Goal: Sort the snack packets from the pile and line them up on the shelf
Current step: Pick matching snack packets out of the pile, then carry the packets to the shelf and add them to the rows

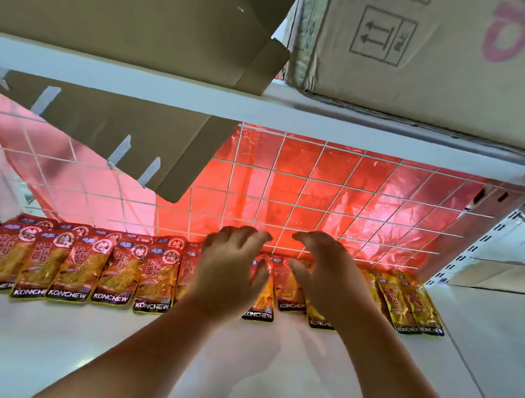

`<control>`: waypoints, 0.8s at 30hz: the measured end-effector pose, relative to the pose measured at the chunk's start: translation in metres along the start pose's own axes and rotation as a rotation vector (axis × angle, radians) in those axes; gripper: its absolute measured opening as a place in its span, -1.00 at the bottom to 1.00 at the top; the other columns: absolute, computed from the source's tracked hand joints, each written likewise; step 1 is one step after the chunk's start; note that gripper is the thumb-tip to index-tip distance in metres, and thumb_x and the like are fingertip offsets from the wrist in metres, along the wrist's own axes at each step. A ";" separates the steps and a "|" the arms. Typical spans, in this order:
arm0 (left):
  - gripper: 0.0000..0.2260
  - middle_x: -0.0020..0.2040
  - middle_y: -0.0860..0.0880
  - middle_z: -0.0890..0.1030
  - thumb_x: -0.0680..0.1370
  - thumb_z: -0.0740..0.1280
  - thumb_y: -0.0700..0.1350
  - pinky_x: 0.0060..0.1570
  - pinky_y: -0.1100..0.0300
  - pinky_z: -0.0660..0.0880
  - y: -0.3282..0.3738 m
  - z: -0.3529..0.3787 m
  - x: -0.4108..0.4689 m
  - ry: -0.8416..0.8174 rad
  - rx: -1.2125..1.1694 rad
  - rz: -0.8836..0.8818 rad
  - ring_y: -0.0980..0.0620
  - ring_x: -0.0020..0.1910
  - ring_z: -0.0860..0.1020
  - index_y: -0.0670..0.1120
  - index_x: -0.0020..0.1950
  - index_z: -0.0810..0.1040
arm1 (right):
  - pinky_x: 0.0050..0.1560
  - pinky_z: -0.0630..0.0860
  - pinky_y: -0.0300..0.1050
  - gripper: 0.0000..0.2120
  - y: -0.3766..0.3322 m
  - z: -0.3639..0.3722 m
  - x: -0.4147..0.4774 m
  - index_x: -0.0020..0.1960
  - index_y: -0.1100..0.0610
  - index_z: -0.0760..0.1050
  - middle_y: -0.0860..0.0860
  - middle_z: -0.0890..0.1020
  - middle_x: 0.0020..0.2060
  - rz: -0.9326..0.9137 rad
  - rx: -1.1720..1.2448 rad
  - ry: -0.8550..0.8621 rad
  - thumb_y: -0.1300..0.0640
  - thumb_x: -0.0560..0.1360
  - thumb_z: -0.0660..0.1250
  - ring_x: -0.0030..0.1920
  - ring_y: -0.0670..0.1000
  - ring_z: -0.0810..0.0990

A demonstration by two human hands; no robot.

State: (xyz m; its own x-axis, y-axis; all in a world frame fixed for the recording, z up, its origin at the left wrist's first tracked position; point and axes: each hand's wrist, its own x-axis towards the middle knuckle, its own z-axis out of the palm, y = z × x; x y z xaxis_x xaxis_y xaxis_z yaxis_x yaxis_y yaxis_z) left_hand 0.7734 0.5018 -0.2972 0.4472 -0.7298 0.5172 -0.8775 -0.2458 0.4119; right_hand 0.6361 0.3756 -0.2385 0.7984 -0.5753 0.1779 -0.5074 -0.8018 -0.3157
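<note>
Several red snack packets (82, 267) marked KONCHEW lean in a row against the wire grid at the back of the white shelf (54, 355), on the left. Yellow packets (409, 307) of the same brand stand at the right end of the row. In the middle a few packets (291, 290) lie between my hands, partly hidden. My left hand (229, 273) hovers over the row's middle with fingers loosely curled and nothing gripped. My right hand (327, 279) is beside it, fingers spread and slightly bent over the packets, holding nothing that I can see.
A white wire grid (325, 188) backs the shelf, with red foil behind it. A torn cardboard flap (109, 131) hangs down at the upper left. Cardboard boxes (451, 56) sit on the shelf above. Slotted uprights stand at both sides.
</note>
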 end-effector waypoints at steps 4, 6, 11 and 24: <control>-0.64 0.14 -0.04 0.63 0.52 0.26 -0.03 0.09 -0.09 0.49 0.033 -0.018 0.030 0.088 -0.110 0.163 -0.14 0.11 0.57 -0.07 0.29 0.57 | 0.28 0.44 -0.08 -0.57 0.002 -0.047 -0.008 0.42 0.02 0.49 0.00 0.57 0.30 -0.053 0.033 0.109 0.10 0.55 0.39 0.26 0.07 0.54; -0.64 0.15 -0.05 0.64 0.53 0.27 -0.04 0.09 -0.08 0.49 0.055 -0.028 0.044 0.126 -0.129 0.243 -0.14 0.12 0.57 -0.09 0.29 0.57 | 0.29 0.45 -0.08 -0.56 0.005 -0.074 -0.013 0.42 0.01 0.48 -0.02 0.57 0.30 -0.069 0.036 0.157 0.10 0.55 0.40 0.26 0.04 0.55; -0.64 0.19 -0.07 0.64 0.55 0.26 -0.03 0.11 -0.06 0.48 0.128 -0.049 0.076 0.172 -0.166 0.383 -0.15 0.14 0.58 -0.12 0.31 0.57 | 0.25 0.42 -0.16 -0.55 0.023 -0.147 -0.040 0.41 0.01 0.49 -0.03 0.58 0.29 -0.080 0.046 0.316 0.10 0.53 0.42 0.22 0.00 0.56; -0.57 0.09 -0.15 0.63 0.55 0.23 0.03 0.08 -0.11 0.50 0.414 -0.095 0.109 0.268 -0.147 0.669 -0.25 0.08 0.57 -0.13 0.36 0.54 | 0.20 0.43 -0.25 -0.59 0.136 -0.365 -0.213 0.35 -0.01 0.55 0.01 0.62 0.22 0.041 -0.032 0.659 0.01 0.51 0.38 0.15 -0.02 0.59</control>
State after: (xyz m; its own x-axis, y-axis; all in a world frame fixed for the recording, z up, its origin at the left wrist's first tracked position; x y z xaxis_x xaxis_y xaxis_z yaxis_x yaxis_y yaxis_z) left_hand 0.4757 0.3811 0.0010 -0.1322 -0.5077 0.8513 -0.9536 0.2994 0.0305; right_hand 0.2793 0.3300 0.0209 0.4178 -0.5757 0.7029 -0.5505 -0.7758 -0.3082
